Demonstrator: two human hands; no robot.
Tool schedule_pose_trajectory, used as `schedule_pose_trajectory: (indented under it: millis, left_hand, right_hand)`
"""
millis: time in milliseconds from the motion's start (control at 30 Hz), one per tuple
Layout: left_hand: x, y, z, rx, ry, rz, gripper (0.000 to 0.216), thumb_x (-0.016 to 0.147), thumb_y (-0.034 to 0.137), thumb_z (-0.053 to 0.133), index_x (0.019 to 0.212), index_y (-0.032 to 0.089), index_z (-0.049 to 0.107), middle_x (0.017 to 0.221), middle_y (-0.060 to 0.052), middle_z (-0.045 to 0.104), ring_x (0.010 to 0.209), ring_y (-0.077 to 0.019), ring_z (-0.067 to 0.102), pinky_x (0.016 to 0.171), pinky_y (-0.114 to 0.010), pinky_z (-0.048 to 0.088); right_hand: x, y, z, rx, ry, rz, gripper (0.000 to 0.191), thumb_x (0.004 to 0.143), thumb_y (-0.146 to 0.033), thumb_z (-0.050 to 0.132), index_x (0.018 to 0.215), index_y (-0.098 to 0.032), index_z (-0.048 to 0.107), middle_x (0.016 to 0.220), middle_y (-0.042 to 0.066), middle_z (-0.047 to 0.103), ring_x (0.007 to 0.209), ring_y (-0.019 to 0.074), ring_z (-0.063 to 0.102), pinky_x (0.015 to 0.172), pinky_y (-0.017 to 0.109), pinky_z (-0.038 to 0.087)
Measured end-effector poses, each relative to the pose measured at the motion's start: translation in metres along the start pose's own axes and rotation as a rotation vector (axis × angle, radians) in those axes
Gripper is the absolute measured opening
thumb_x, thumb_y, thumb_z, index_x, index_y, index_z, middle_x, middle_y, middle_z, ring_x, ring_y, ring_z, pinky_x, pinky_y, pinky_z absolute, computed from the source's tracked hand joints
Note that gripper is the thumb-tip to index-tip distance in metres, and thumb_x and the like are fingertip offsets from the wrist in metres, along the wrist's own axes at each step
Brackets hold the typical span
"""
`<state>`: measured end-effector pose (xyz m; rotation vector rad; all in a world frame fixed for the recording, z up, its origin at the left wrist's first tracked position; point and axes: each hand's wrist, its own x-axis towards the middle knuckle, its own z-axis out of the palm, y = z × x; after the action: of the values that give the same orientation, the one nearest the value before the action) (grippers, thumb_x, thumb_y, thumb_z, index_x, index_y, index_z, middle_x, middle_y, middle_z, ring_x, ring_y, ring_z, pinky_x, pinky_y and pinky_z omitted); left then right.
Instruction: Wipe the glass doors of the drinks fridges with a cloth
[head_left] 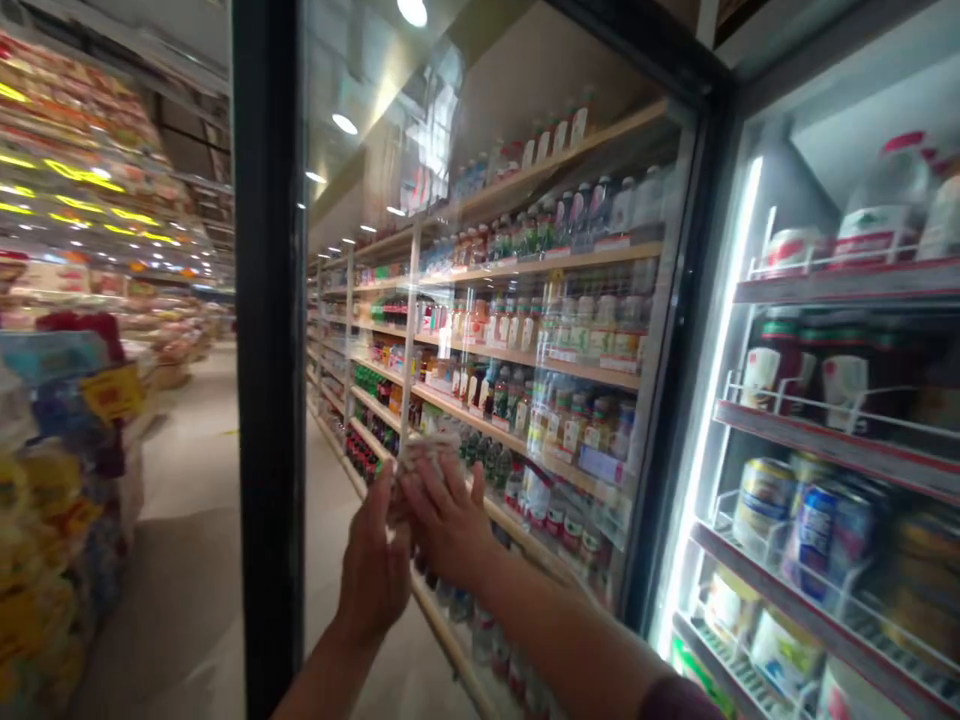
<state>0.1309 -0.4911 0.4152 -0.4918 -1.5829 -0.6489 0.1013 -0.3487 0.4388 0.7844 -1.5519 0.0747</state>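
Observation:
A pale, crumpled cloth [429, 446] is bunched between my two hands, in front of the glass door [480, 250] of a drinks fridge. My right hand [448, 515] lies over the cloth with its fingers stretched along it. On the left side, my left hand [375, 560] has its fingers raised and closed about the cloth's edge. Part of the cloth is hidden by the fingers, and motion blurs it. Whether the cloth touches the glass, I cannot tell.
The door stands swung open on its dark frame [268, 360]. To the right are lit fridge shelves [832, 440] with bottles and cans. Shelves of drinks show in the glass. At far left, stacked packaged goods [52, 500] border an aisle floor [184, 480].

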Motion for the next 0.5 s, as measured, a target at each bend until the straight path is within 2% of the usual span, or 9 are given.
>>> schedule_pose_trajectory:
  millis: [100, 167, 200, 267, 300, 367, 400, 500]
  left_hand:
    - [0.012, -0.016, -0.008, 0.331, 0.054, 0.117, 0.068, 0.109, 0.038, 0.043, 0.17, 0.017, 0.022, 0.169, -0.019, 0.034, 0.161, -0.0336, 0.025, 0.13, -0.055, 0.026]
    - [0.016, -0.02, -0.005, 0.435, -0.01, 0.125, 0.07, 0.107, 0.034, 0.05, 0.17, 0.017, 0.025, 0.167, -0.019, 0.038, 0.163, -0.0343, 0.019, 0.133, -0.057, 0.014]
    - [0.016, -0.02, -0.002, 0.452, -0.049, 0.107, 0.069, 0.106, 0.035, 0.052, 0.169, 0.017, 0.028, 0.166, -0.018, 0.04, 0.163, -0.0345, 0.018, 0.133, -0.058, 0.011]
    - [0.015, -0.02, 0.004, 0.455, -0.098, 0.065, 0.067, 0.106, 0.037, 0.053, 0.167, 0.017, 0.034, 0.165, -0.017, 0.043, 0.163, -0.035, 0.018, 0.134, -0.059, 0.007]
    - [0.014, -0.02, 0.007, 0.452, -0.109, 0.047, 0.067, 0.106, 0.038, 0.053, 0.166, 0.017, 0.035, 0.165, -0.017, 0.042, 0.163, -0.0353, 0.017, 0.134, -0.06, 0.007]
    - [0.012, -0.021, 0.011, 0.451, -0.12, 0.032, 0.067, 0.106, 0.04, 0.053, 0.166, 0.016, 0.036, 0.165, -0.018, 0.042, 0.163, -0.0357, 0.016, 0.133, -0.06, 0.007]
    - [0.012, -0.022, 0.012, 0.451, -0.121, 0.026, 0.067, 0.106, 0.04, 0.052, 0.166, 0.015, 0.036, 0.165, -0.018, 0.041, 0.163, -0.036, 0.016, 0.133, -0.061, 0.007]
    - [0.012, -0.026, 0.013, 0.44, -0.143, -0.011, 0.067, 0.106, 0.042, 0.05, 0.166, 0.014, 0.037, 0.166, -0.019, 0.039, 0.163, -0.0371, 0.016, 0.133, -0.063, 0.008]
  right_hand:
    - [-0.003, 0.009, -0.007, -0.093, -0.038, 0.013, 0.045, 0.103, -0.036, 0.051, 0.147, -0.035, 0.061, 0.161, -0.007, 0.051, 0.164, 0.0199, 0.021, 0.139, 0.053, 0.0]
    - [-0.009, 0.031, -0.016, -0.093, -0.039, 0.064, 0.045, 0.104, -0.026, 0.046, 0.146, -0.036, 0.062, 0.157, -0.007, 0.056, 0.161, 0.0154, 0.028, 0.139, 0.049, -0.001]
    - [-0.013, 0.045, -0.021, -0.096, -0.028, 0.118, 0.048, 0.104, -0.022, 0.045, 0.147, -0.034, 0.06, 0.154, -0.004, 0.06, 0.16, 0.0142, 0.03, 0.138, 0.047, -0.002]
    - [-0.024, 0.075, -0.027, -0.118, 0.048, 0.245, 0.052, 0.103, -0.015, 0.04, 0.153, -0.019, 0.054, 0.152, 0.01, 0.061, 0.162, 0.0187, 0.026, 0.137, 0.052, -0.002]
    - [-0.031, 0.086, -0.029, -0.134, 0.076, 0.339, 0.054, 0.103, -0.015, 0.039, 0.156, -0.011, 0.049, 0.155, 0.017, 0.056, 0.163, 0.0224, 0.024, 0.136, 0.056, 0.003]
    - [-0.046, 0.098, -0.031, -0.136, 0.083, 0.475, 0.055, 0.104, -0.017, 0.037, 0.158, -0.009, 0.047, 0.16, 0.021, 0.049, 0.164, 0.0254, 0.022, 0.134, 0.058, 0.018]
    - [-0.053, 0.097, -0.031, -0.114, 0.048, 0.473, 0.054, 0.104, -0.019, 0.038, 0.157, -0.01, 0.048, 0.162, 0.021, 0.046, 0.164, 0.027, 0.021, 0.132, 0.058, 0.025]
    - [-0.065, 0.088, -0.031, -0.011, -0.105, 0.289, 0.047, 0.105, -0.03, 0.046, 0.148, -0.019, 0.059, 0.162, 0.014, 0.048, 0.164, 0.0285, 0.023, 0.129, 0.055, 0.034]
